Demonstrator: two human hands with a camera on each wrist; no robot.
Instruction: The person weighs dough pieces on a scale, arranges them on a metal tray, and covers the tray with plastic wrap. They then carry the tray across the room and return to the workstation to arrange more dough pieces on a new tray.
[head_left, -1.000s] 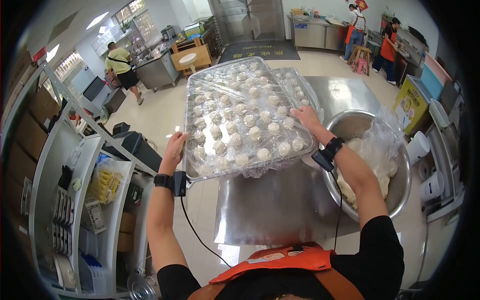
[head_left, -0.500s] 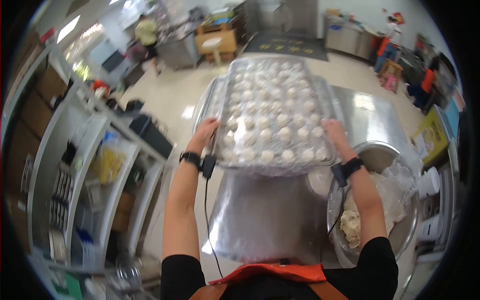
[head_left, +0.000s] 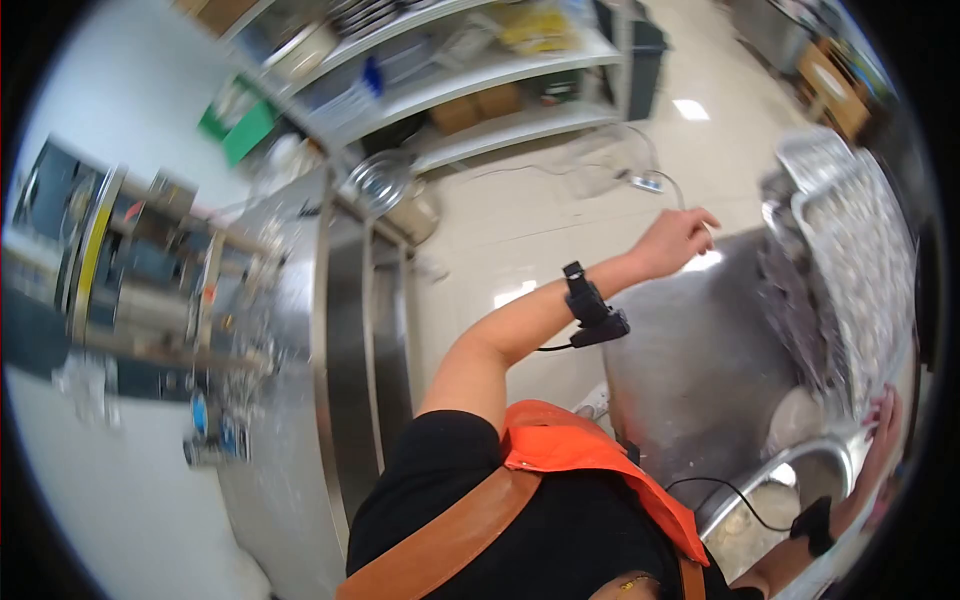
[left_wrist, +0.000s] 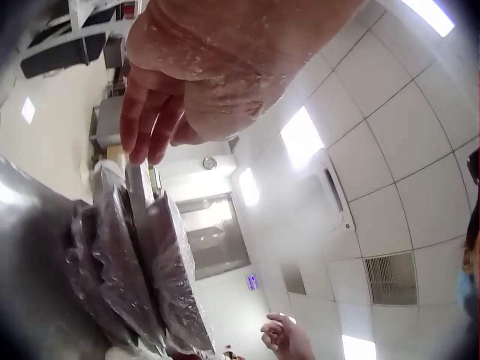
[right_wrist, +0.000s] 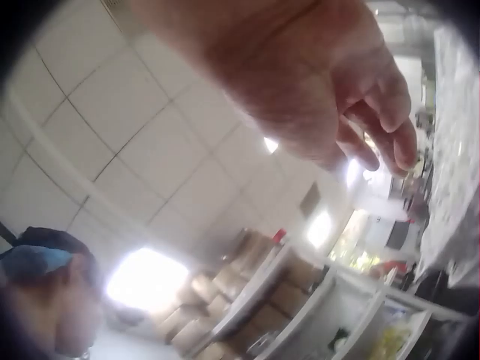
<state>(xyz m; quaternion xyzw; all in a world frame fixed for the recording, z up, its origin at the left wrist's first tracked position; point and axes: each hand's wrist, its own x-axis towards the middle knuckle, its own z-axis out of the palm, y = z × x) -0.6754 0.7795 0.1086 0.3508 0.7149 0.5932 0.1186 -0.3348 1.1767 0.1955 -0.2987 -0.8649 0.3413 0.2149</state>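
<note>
Plastic-wrapped trays (head_left: 868, 265) of small pale balls lie stacked on the steel worktable (head_left: 680, 370), at the right of the head view. Past the table's left edge my left hand (head_left: 678, 243) hovers, fingers loosely bent and nothing in them. The left wrist view has the wrapped stack (left_wrist: 171, 262) edge-on, its far end overlapped by my left fingertips (left_wrist: 154, 150). My right hand (head_left: 884, 425) is beside the near end of the stack, above the steel bowl (head_left: 843, 462). Relaxed and holding nothing, the right hand (right_wrist: 322, 90) appears beside the wrapped tray (right_wrist: 457, 150).
Pale dough (head_left: 745, 535) sits in the bowl. A white shelf unit (head_left: 500, 75) with boxes and bins stands across the floor. Behind me are a steel counter (head_left: 265, 400) and a lidded bucket (head_left: 400, 200). A cable (head_left: 560, 170) lies on the floor.
Both hands have let go of the wrapped tray, which now rests on the stack. The head view has swung left toward the shelves and counter, and my left hand has moved away from the tray.
</note>
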